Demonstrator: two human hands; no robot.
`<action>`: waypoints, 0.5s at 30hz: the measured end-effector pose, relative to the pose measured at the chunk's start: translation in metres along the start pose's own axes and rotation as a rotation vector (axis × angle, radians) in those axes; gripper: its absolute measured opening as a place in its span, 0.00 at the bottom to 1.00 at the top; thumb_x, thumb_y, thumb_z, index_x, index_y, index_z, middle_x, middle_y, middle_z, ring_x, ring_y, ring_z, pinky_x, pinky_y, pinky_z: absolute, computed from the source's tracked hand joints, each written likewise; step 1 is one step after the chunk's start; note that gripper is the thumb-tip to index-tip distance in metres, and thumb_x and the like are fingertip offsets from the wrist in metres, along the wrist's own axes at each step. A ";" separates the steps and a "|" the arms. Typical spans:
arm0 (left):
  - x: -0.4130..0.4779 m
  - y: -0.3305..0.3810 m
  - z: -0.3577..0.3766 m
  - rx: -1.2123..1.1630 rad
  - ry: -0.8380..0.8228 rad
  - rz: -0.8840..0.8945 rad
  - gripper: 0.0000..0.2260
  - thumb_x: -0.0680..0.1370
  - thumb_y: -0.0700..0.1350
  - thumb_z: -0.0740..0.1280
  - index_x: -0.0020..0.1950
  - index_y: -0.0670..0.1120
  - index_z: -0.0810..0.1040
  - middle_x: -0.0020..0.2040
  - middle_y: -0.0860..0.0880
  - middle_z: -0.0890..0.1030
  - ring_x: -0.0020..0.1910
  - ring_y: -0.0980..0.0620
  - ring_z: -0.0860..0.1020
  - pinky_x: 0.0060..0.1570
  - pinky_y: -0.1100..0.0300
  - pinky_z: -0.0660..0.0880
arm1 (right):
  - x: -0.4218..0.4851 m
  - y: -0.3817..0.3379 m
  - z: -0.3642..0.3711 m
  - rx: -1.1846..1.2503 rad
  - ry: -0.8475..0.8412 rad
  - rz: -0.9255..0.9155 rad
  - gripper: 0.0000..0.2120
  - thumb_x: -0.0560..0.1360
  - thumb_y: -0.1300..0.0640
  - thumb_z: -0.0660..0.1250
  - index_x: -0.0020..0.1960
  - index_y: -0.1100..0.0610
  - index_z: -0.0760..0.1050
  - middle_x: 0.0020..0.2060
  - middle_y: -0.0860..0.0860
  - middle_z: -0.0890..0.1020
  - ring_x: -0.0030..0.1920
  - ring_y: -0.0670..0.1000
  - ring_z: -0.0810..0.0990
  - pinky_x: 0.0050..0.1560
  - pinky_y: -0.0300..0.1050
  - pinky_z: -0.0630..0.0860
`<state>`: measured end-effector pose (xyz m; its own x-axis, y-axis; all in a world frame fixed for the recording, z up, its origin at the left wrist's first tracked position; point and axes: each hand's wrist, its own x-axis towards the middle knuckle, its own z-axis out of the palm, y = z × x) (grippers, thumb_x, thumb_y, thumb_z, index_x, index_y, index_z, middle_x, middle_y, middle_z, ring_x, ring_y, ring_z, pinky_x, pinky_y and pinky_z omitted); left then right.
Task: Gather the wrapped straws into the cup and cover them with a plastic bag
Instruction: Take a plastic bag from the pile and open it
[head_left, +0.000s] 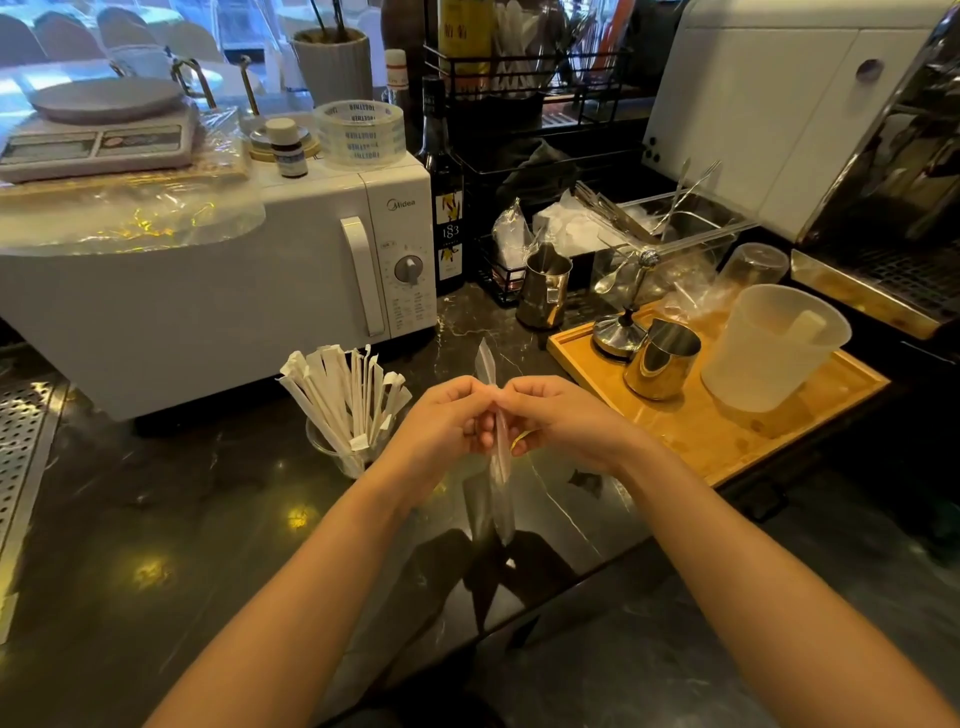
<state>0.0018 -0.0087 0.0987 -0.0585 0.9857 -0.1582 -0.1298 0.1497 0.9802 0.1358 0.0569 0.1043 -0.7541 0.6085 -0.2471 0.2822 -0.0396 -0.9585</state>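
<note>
Several paper-wrapped straws (345, 395) stand upright and fanned out in a clear cup (332, 452) on the dark counter, just left of my hands. A thin clear plastic bag (496, 488) hangs folded and narrow between my hands, its top corner poking up above my fingers. My left hand (441, 426) and my right hand (561, 421) pinch the bag's upper part together, fingertips meeting above the counter. The bag is apart from the cup, to its right.
A white microwave (291, 260) stands behind the cup. To the right lies a wooden tray (727, 431) with a steel jug (662, 366), a plastic measuring jug (769, 348) and a tamper. A syrup bottle (444, 208) and another steel jug (545, 288) stand behind.
</note>
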 end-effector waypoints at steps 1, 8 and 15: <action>0.000 0.000 0.000 -0.007 0.004 -0.002 0.11 0.78 0.40 0.58 0.37 0.45 0.74 0.28 0.50 0.73 0.26 0.57 0.72 0.32 0.65 0.73 | 0.000 0.000 0.000 -0.001 -0.001 0.005 0.11 0.78 0.53 0.58 0.42 0.58 0.74 0.38 0.53 0.79 0.39 0.49 0.78 0.41 0.38 0.75; 0.004 0.000 0.000 0.022 0.035 -0.022 0.07 0.76 0.43 0.63 0.38 0.45 0.73 0.26 0.53 0.77 0.26 0.57 0.74 0.29 0.67 0.73 | 0.002 -0.003 -0.001 -0.040 0.005 -0.002 0.06 0.74 0.55 0.64 0.45 0.57 0.76 0.40 0.55 0.80 0.41 0.51 0.79 0.41 0.38 0.75; 0.006 0.003 -0.001 0.120 0.003 -0.073 0.07 0.74 0.45 0.65 0.38 0.44 0.73 0.31 0.48 0.78 0.29 0.54 0.77 0.32 0.63 0.77 | 0.002 -0.009 -0.005 -0.143 -0.070 0.049 0.07 0.72 0.61 0.67 0.49 0.60 0.80 0.38 0.51 0.82 0.39 0.45 0.80 0.39 0.35 0.77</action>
<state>-0.0001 -0.0023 0.1000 -0.0561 0.9716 -0.2300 -0.0145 0.2295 0.9732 0.1352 0.0624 0.1132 -0.7754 0.5517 -0.3072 0.3972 0.0480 -0.9165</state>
